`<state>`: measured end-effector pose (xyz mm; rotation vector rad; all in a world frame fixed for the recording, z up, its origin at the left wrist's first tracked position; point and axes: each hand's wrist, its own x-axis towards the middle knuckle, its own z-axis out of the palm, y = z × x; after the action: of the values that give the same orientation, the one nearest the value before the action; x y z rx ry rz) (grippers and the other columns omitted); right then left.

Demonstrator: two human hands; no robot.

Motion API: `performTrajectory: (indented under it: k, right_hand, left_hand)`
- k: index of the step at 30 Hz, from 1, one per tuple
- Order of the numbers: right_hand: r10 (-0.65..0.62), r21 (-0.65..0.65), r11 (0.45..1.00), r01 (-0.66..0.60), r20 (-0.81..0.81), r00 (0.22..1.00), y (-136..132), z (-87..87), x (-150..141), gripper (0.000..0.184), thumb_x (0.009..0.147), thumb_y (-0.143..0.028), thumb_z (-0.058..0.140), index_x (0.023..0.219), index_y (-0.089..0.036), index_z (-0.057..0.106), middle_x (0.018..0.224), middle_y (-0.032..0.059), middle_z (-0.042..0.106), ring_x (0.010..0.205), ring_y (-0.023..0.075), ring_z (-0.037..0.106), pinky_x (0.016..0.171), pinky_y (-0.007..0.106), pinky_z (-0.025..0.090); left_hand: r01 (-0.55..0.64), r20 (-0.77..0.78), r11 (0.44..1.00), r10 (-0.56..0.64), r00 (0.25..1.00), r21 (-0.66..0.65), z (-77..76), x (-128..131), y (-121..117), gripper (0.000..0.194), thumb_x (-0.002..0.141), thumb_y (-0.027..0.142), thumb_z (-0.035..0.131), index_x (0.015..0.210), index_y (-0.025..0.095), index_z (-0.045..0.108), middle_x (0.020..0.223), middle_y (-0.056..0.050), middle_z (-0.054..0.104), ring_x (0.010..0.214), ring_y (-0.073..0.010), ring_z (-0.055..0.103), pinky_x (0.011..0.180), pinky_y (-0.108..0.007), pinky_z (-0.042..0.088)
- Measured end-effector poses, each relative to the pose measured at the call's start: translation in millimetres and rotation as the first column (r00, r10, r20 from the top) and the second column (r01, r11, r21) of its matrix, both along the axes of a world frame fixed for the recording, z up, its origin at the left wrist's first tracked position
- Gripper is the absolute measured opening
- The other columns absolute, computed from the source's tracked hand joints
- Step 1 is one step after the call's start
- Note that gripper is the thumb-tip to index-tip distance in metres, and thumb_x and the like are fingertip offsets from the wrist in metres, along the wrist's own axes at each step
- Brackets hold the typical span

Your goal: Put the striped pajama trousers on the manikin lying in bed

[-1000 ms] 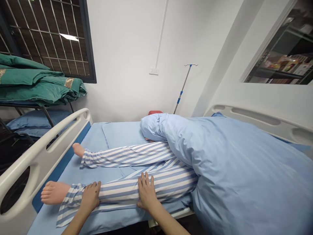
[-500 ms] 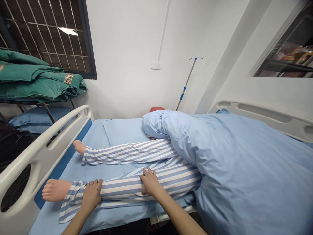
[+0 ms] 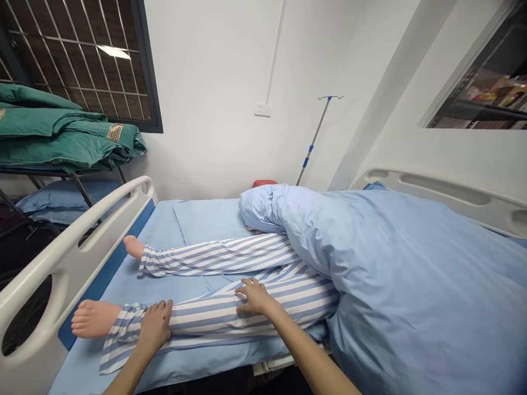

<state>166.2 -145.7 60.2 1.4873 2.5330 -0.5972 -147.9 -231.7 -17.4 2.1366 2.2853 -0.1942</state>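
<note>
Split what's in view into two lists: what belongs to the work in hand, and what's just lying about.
In hand:
- striped trousers, left hand on the near shin, right hand higher on that leg
- near foot
- blue quilt, probably

Lying about:
- green bedding
- drip stand
- red object, mostly hidden

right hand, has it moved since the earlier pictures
Yes: the right hand has shifted slightly upward in the view, towards the wall socket.

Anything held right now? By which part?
Left hand lies across the nearer striped trouser leg, near its cuff; grip unclear. Right hand: nothing visibly held.
</note>
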Motion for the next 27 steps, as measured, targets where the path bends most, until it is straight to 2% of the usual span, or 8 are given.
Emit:
performTrajectory:
  k: [3, 8, 16, 23, 25, 27]
  right_hand:
    - [0.018, 0.059, 0.998, -0.019, 0.017, 1.000, 0.2, -2.2, 1.1, 0.051, 0.060, -0.046, 0.067, 0.108, -0.033, 0.060, 0.130, 0.0051, 0.043, 0.122, 0.0361, 0.030, 0.092, 0.050, 0.029]
    - [0.043, 0.052, 0.998, -0.046, 0.069, 0.997, -4.4, -12.8, -4.7, 0.070, 0.048, -0.051, 0.073, 0.113, -0.031, 0.055, 0.116, 0.0075, 0.052, 0.111, 0.0346, 0.039, 0.087, 0.049, 0.032]
    - [0.043, 0.061, 0.997, -0.053, 0.156, 0.987, -3.2, -18.6, -16.1, 0.074, 0.043, -0.055, 0.072, 0.109, -0.026, 0.055, 0.114, 0.0111, 0.052, 0.111, 0.0378, 0.040, 0.087, 0.055, 0.031]
    - [0.061, 0.055, 0.996, -0.067, 0.109, 0.992, -6.1, -12.5, -11.2, 0.074, 0.044, -0.053, 0.073, 0.112, -0.028, 0.055, 0.118, 0.0086, 0.051, 0.111, 0.0353, 0.041, 0.088, 0.051, 0.031]
    - [0.063, 0.067, 0.996, -0.066, 0.055, 0.997, -5.2, -9.4, -8.7, 0.071, 0.048, -0.054, 0.071, 0.113, -0.030, 0.055, 0.123, 0.0077, 0.049, 0.113, 0.0347, 0.039, 0.088, 0.048, 0.032]
    - [0.055, 0.102, 0.993, -0.054, -0.009, 0.998, -4.4, -6.8, -7.6, 0.061, 0.057, -0.051, 0.067, 0.113, -0.031, 0.056, 0.127, 0.0061, 0.046, 0.114, 0.0322, 0.039, 0.089, 0.045, 0.033]
  left_hand:
    - [-0.002, -0.002, 1.000, 0.002, 1.000, 0.011, -2.2, -0.6, 0.5, 0.054, 0.062, 0.006, 0.045, 0.115, 0.015, 0.048, 0.108, -0.011, 0.055, 0.099, -0.0234, 0.050, 0.086, -0.034, 0.032]
    - [-0.001, 0.001, 1.000, 0.001, 1.000, 0.014, -4.3, -1.2, 1.3, 0.056, 0.061, 0.007, 0.046, 0.116, 0.016, 0.048, 0.109, -0.010, 0.055, 0.100, -0.0227, 0.049, 0.086, -0.034, 0.032]
    - [-0.004, -0.007, 1.000, 0.004, 1.000, 0.007, 1.3, 1.4, -0.5, 0.054, 0.062, 0.006, 0.046, 0.115, 0.016, 0.048, 0.109, -0.010, 0.056, 0.100, -0.0217, 0.049, 0.087, -0.033, 0.032]
    - [-0.007, 0.007, 1.000, 0.007, 1.000, 0.016, 1.4, 0.9, -1.3, 0.053, 0.063, 0.006, 0.045, 0.115, 0.016, 0.048, 0.110, -0.010, 0.055, 0.100, -0.0218, 0.049, 0.087, -0.033, 0.032]
    - [-0.006, 0.010, 1.000, 0.006, 1.000, 0.019, 0.6, 0.4, -1.5, 0.052, 0.062, 0.006, 0.046, 0.114, 0.016, 0.048, 0.110, -0.010, 0.055, 0.099, -0.0223, 0.049, 0.086, -0.034, 0.032]
    - [-0.006, 0.015, 1.000, 0.006, 1.000, 0.027, -0.1, 0.1, -1.6, 0.052, 0.062, 0.007, 0.047, 0.113, 0.016, 0.049, 0.109, -0.010, 0.055, 0.099, -0.0227, 0.049, 0.086, -0.034, 0.032]
